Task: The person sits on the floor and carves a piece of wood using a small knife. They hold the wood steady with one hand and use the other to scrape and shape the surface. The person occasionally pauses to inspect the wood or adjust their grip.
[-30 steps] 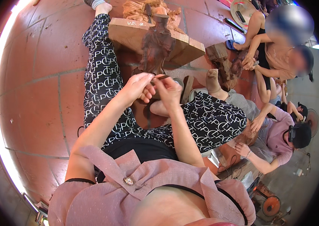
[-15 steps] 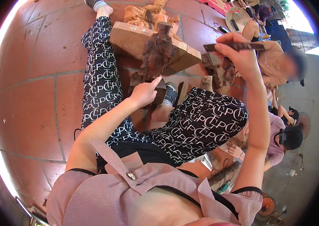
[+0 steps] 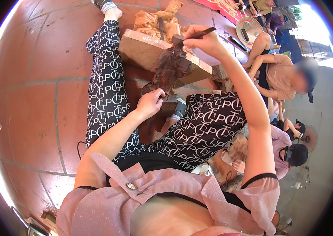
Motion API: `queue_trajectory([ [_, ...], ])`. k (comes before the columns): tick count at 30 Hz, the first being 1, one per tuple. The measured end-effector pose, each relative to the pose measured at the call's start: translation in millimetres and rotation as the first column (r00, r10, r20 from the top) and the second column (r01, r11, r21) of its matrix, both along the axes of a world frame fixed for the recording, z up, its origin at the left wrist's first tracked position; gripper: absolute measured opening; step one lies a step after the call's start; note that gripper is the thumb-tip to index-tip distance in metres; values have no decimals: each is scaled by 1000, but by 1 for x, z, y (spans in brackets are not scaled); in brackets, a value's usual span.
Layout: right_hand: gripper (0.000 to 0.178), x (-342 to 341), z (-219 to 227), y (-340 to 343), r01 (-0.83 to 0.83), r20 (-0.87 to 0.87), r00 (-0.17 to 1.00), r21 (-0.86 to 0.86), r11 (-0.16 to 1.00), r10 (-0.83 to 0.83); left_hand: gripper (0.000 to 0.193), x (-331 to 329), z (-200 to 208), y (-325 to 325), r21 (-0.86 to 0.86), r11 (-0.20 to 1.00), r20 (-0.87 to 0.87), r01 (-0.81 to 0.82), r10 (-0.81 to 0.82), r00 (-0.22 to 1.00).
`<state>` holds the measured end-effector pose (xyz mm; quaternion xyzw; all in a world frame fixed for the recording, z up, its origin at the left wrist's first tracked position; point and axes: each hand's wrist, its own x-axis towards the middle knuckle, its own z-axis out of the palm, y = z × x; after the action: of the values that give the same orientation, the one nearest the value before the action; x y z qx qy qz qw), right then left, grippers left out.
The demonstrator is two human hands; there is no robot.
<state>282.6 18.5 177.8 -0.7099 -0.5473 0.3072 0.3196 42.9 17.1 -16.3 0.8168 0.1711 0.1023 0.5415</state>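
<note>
You sit on red tiled floor (image 3: 36,78), pale grout lines crossing it. Directly on it: pale wooden block (image 3: 147,49) by your outstretched leg; light carved wood piece (image 3: 154,21) just behind block.

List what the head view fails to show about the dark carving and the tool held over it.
- Dark wooden carving: fine detail too small; its base is hidden behind the left hand.
- Thin dark tool: most of it is buried in the right hand, and its working end is too small to tell.
- Pale carving: top cut off by the upper rim.
</note>
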Motion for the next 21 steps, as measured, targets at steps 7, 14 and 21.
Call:
queue_trajectory([
  [7, 14, -6, 25, 8, -7, -19, 1000, -101, 995, 5, 30, -8, 4, -5, 29, 998, 138, 55, -59, 989],
  [14, 15, 10, 6, 5, 71, 89, 994, -123, 990, -60, 23, -7, 9, -2, -58, 996, 37, 62, -60, 998],
  [21, 16, 2, -15, 2, 161, 10, 987, -116, 980, -161, 16, -2, 1, 1, -126, 992, 93, 14, -2, 996],
])
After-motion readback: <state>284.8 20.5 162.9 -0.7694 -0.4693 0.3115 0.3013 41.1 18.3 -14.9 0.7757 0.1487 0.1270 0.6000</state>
